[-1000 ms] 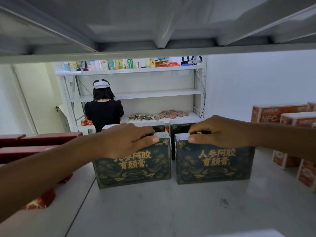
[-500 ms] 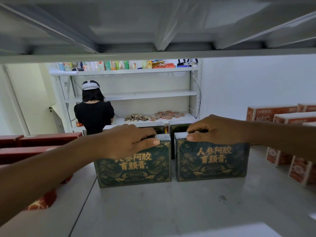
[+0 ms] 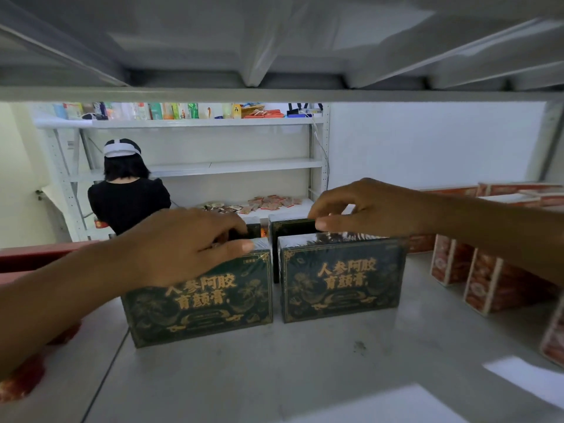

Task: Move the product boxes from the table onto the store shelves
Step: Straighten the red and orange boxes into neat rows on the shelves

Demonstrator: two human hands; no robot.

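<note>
Behind the fingers of the left hand (image 3: 186, 245): top edge of the left green box (image 3: 201, 303) covered, first gold characters hidden. Beyond the right hand (image 3: 363, 209): rear green box (image 3: 290, 227) mostly concealed. Orange boxes (image 3: 488, 282) cut by the frame's edge.

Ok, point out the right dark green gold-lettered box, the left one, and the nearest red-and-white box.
right dark green box (image 3: 341, 279), head view, front face
left dark green box (image 3: 207, 303), head view, front face
red-and-white box (image 3: 485, 285), head view, side face

Head camera peering into a shelf bay

It is looking forward and slightly down from close range along the grey shelf board (image 3: 274, 377), under the upper shelf (image 3: 274, 41), facing the far shelving unit (image 3: 213, 123).
</note>
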